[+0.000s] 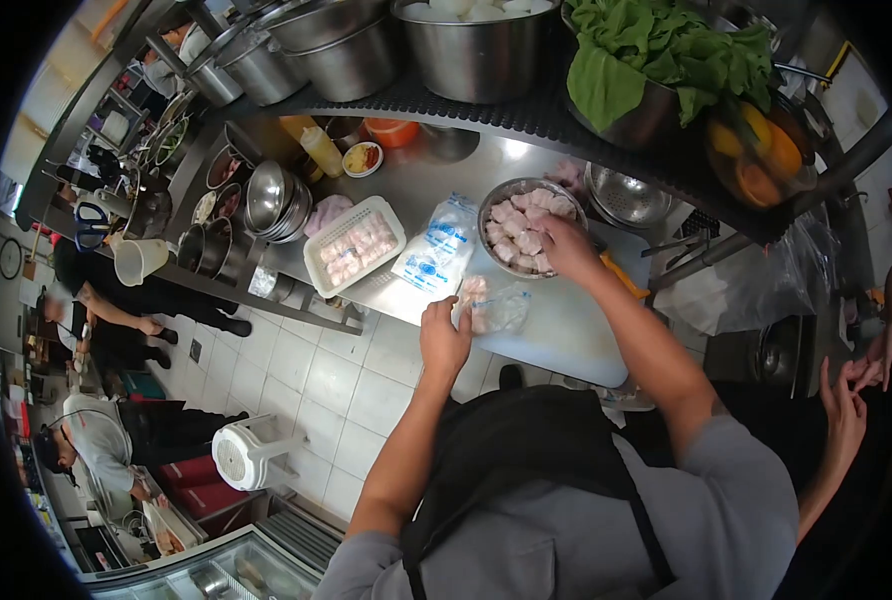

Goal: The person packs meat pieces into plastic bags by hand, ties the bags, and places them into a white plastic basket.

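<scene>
A round steel bowl (484, 236) holds many pale pink raw meat pieces (511, 225). My right hand (564, 248) reaches over the bowl's right side with its fingers down on the pieces; whether it grips one is hidden. On the white cutting board (566, 340) lies a clear plastic bag (506, 308) with some meat in it. My left hand (444, 335) is at the left edge of that bag, fingers bent, touching its edge. Left of the bowl is a stack of blue-printed plastic bags (436, 250). A white basket (316, 262) farther left contains packed meat portions (358, 248).
Above the counter runs a shelf (526, 120) with steel pots (476, 50) and leafy greens (626, 60). A colander (631, 192) and a yellow-handled tool (623, 277) lie right of the bowl. Another person's hands (846, 395) are at far right. A white stool (241, 455) stands on the floor.
</scene>
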